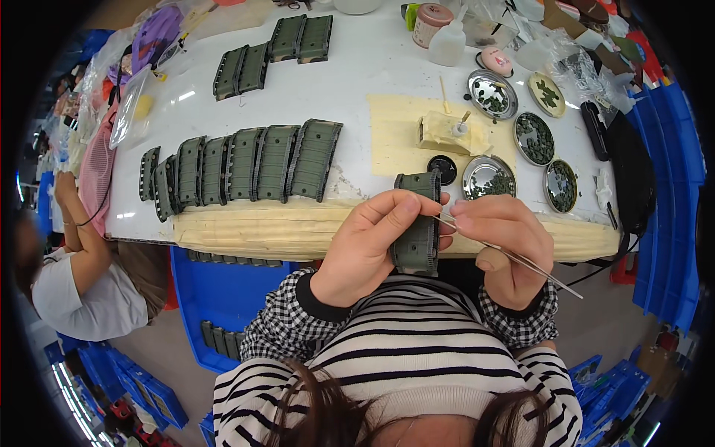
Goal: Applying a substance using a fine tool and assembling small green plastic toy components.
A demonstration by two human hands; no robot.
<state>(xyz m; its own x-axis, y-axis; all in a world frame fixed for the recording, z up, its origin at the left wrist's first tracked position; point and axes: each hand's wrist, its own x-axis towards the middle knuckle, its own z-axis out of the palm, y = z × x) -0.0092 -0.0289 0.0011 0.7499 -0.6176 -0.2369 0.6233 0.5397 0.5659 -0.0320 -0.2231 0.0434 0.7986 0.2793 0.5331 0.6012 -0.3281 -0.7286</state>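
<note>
My left hand (pixel 350 249) grips a dark green, ribbed, slightly curved panel (pixel 417 252) upright at the table's front edge. Between the fingers of my right hand (pixel 514 238) is a pair of metal tweezers (pixel 550 277), its tips touching or nearly touching the panel by my left thumb. Whether the tips hold a small piece cannot be made out. Just beyond the panel sits a small round black dish (pixel 442 159). Near my right hand, a metal dish (pixel 465 179) contains small dark green pieces. Several similar panels (pixel 243 164) stand in a row to the left.
More panels (pixel 313 37) lie at the back. A cream-covered block (pixel 438 135) rests on a yellow sheet (pixel 387 141). More dishes of green pieces, one metal (pixel 516 138), stand right. Cream padding (pixel 246 223) lines the front edge. Below left is a blue crate (pixel 216 287); a person (pixel 97 287) sits left.
</note>
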